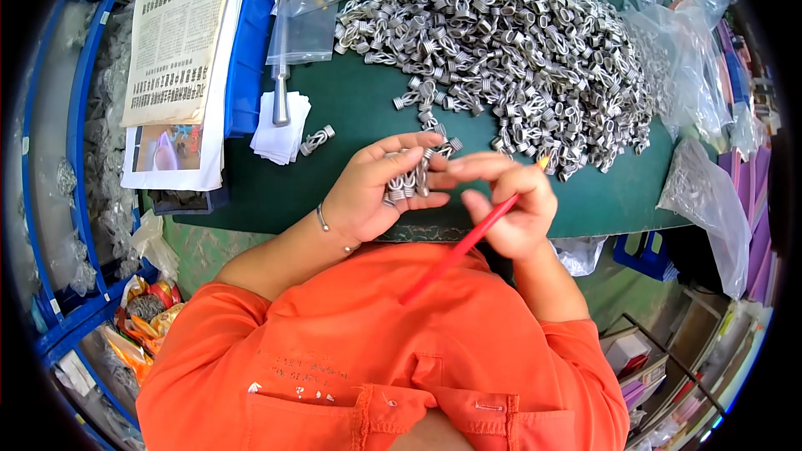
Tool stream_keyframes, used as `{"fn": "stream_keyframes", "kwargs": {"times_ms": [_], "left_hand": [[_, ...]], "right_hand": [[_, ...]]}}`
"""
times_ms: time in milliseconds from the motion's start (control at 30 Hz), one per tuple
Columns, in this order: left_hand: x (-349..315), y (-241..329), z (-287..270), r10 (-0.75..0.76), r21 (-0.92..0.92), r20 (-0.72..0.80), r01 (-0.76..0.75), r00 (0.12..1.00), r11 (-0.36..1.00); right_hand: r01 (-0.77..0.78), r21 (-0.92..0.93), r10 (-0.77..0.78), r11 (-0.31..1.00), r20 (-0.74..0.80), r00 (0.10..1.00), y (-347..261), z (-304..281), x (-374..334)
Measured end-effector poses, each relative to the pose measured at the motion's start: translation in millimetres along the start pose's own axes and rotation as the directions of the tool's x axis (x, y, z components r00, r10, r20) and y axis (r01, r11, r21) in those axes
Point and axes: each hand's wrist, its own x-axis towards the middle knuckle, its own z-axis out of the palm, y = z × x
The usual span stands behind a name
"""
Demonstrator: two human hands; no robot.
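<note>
Several small grey metal wire loops with coiled ends (pixel 401 187) lie in my left hand (pixel 376 179), which is turned palm up with its fingers curled round them. My right hand (pixel 514 205) grips a slim red stick with a yellow end (pixel 468 238), its other end slanting down toward my orange shirt. The outstretched right fingertips reach the wire loops at the left fingers; whether they also pinch one I cannot tell. Just beyond my hands, a large heap of the same metal loops (pixel 518 50) spreads over the green tabletop (pixel 351 108).
On the left lie a single metal loop (pixel 317 140), white paper slips (pixel 280 129) under a metal-handled tool (pixel 281 96), and a blue bin (pixel 251 50) beside a newspaper (pixel 180 25). Clear plastic bags (pixel 706 209) hang at the right edge. Blue shelving (pixel 79 117) stands far left.
</note>
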Motion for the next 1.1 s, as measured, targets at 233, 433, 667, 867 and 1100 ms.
{"fn": "stream_keyframes", "kwargs": {"times_ms": [233, 433, 667, 867, 1100], "left_hand": [[0, 7, -7, 0.152, 0.163, -0.136, -0.130, 0.979, 0.978], [-3, 5, -1, 0.174, 0.327, -0.166, -0.112, 0.971, 0.938], [0, 1, -1, 0.185, 0.381, -0.158, -0.113, 0.970, 0.918], [-5, 7, 6, 0.092, 0.519, -0.130, -0.011, 0.987, 0.855], [-9, 6, 10, 0.260, 0.765, -0.024, -0.149, 0.965, 0.626]], "right_hand": [[-0.083, -0.625, 0.230, 0.776, 0.158, 0.960, 17, -11, 10], [-0.367, -0.372, 0.399, 0.853, 0.008, 0.917, 15, -15, 3], [-0.019, -0.696, 0.197, 0.718, 0.176, 0.965, 16, -10, 1], [-0.027, -0.338, 0.043, 0.941, 0.038, 0.998, 10, -5, 2], [-0.546, 0.302, 0.582, 0.781, -0.038, 0.812, -1, -4, -5]]}}
